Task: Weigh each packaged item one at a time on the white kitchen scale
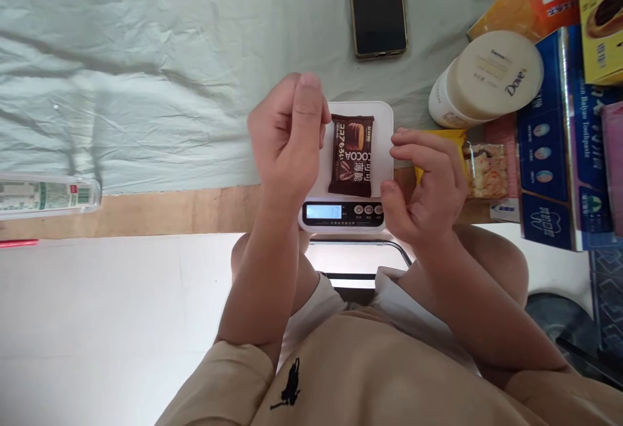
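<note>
Brown packet [353, 156] lies flat (on scale [383, 150]); long axis near-to-far.

A cocoa packet [353, 156] is carried by the scale [383, 153], flanked by the left grip [287, 137] and right grip [431, 182].

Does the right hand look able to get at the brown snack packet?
Probably yes: the packet lies face up on the white scale, and the right hand is open at the scale's edge with nothing visible between them.
</note>
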The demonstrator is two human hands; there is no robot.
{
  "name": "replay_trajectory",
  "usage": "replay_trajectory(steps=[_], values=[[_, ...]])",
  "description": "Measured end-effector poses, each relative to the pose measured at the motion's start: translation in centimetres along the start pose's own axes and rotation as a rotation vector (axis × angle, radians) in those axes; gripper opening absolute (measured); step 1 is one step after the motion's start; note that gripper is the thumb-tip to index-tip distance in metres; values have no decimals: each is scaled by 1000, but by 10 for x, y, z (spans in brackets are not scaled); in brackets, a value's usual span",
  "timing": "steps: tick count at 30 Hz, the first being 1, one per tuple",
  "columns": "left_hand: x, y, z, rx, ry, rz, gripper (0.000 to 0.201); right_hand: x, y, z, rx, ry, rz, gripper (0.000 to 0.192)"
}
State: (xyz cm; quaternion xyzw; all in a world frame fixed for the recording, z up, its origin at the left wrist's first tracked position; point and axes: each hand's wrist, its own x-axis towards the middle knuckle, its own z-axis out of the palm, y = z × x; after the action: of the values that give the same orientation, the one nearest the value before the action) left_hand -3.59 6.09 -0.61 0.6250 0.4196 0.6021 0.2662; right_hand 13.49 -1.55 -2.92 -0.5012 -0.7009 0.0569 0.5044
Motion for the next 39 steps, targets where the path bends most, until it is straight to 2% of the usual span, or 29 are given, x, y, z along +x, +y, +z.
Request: replay_trajectory(steps=[3, 5, 9, 11, 15, 22, 35, 39], values=[[1, -8, -9, -7, -49, 38, 38, -6, 0, 3, 90, -17, 6, 33], [-1, -17, -16, 87, -166, 49, 22, -10, 0, 5, 146, -24, 18, 34], [-6, -31, -22, 327, -429, 76, 36, -15, -1, 6, 87, 2, -12, 31], [-7, -33, -22, 335, -492, 72, 39, -16, -2, 5, 22, -1, -4, 28], [-8, -34, -23, 321, -502, 89, 37, -16, -1, 3, -9, 1, -9, 28], [-12, -37, -20, 311, -545, 113, 53, -16, 4, 3, 124, 0, -45, 44], [-9, -40, -21, 332, -542, 96, 50, -17, 6, -3, 120, 23, -39, 47], [-10, -35, -24, 347, -628, 158, 64, -17, 5, -3, 71, 24, -50, 45]])
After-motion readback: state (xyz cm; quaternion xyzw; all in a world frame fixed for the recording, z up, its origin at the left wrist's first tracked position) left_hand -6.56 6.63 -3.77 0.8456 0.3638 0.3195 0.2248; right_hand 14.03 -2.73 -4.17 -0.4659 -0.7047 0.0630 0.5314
